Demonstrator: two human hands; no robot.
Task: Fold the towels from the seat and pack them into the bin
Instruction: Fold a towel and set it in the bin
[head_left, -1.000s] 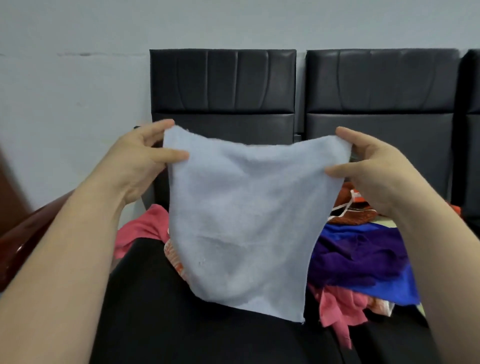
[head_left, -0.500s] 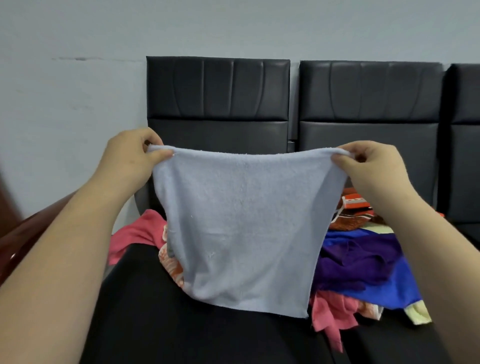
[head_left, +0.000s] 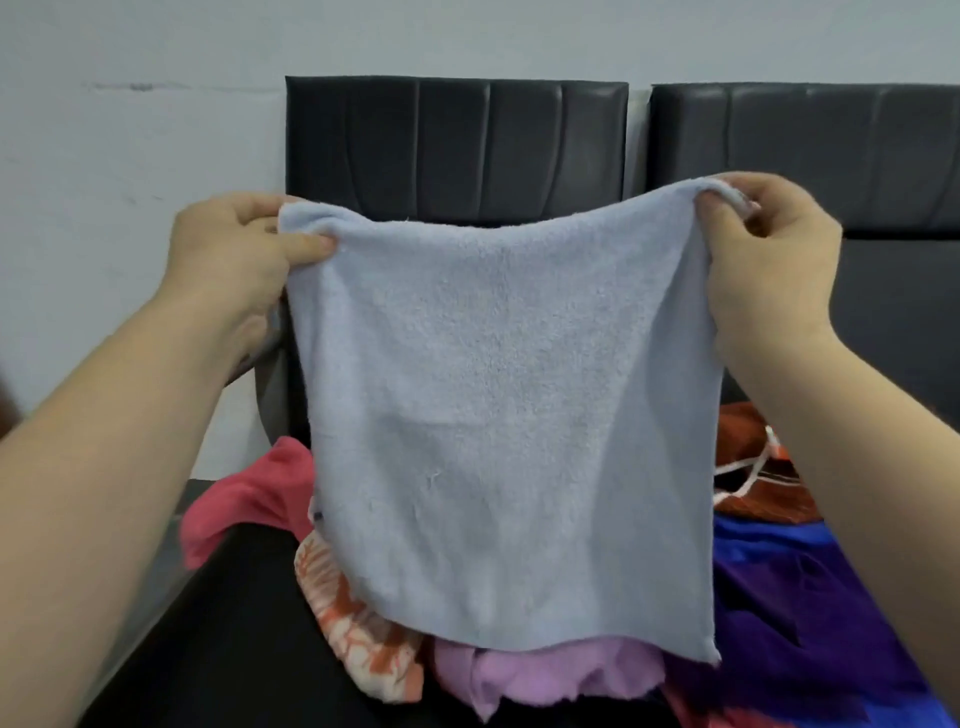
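Note:
A light blue towel hangs spread in front of me, held up by its two top corners. My left hand pinches the top left corner between thumb and fingers. At the top right corner, my right hand grips the bunched edge. The towel's lower edge hangs over a pile of towels on the black seat: a pink-red one, an orange patterned one, a lilac one, a purple one, a blue one and a rust one. No bin is in view.
Two black padded chair backs stand against a pale wall behind the seat. The seat's left edge runs close to the wall.
My hands have drawn the towel closer and a little higher, so it fills more of the view. The top edge now sags between the corners, and a lilac towel shows beneath it.

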